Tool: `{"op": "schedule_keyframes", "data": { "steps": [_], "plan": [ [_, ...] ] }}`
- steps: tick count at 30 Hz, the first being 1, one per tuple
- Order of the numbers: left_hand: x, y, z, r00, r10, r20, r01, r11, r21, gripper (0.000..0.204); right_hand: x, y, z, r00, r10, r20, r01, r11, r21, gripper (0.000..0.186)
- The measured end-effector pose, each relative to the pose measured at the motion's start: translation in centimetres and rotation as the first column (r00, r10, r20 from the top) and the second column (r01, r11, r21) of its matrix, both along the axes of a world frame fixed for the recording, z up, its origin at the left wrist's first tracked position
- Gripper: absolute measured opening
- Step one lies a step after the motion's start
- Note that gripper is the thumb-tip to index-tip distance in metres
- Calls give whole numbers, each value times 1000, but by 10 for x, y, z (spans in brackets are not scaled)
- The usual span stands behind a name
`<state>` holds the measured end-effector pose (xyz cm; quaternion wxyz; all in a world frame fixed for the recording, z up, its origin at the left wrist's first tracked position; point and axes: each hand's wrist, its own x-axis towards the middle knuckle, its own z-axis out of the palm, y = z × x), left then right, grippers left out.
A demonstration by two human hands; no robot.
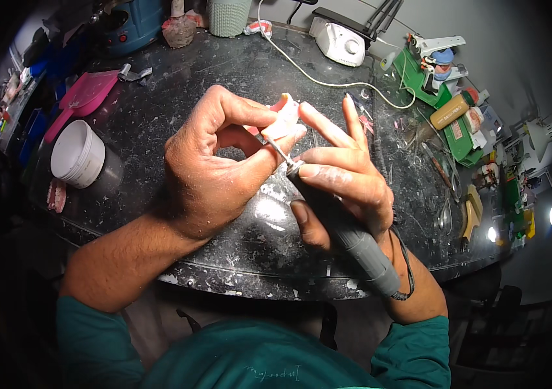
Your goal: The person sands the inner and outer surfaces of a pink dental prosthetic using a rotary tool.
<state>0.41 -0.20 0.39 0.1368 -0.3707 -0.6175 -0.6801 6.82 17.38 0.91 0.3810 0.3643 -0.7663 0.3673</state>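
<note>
Left hand (214, 165) pinches this little pink-and-white piece (284, 122), right hand (361, 178) grips a chunky dark handpiece (337, 227) above the worktop (159, 87).

The handpiece (344, 227) is black and grey, the tabletop (146, 107) white-speckled black.

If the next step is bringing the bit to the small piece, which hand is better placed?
Probably the right: the right hand holds the handpiece, its bit pointing toward the piece, while the left hand pinches that piece.
</note>
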Motion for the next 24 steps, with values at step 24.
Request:
{"op": "schedule_keyframes", "data": {
  "steps": [24],
  "plan": [
    [-1,-1,0,997,12,-82,-15,999,-28,27,-1,0,1,1000,9,-10,-9,999,-36,51]
  ]
}}
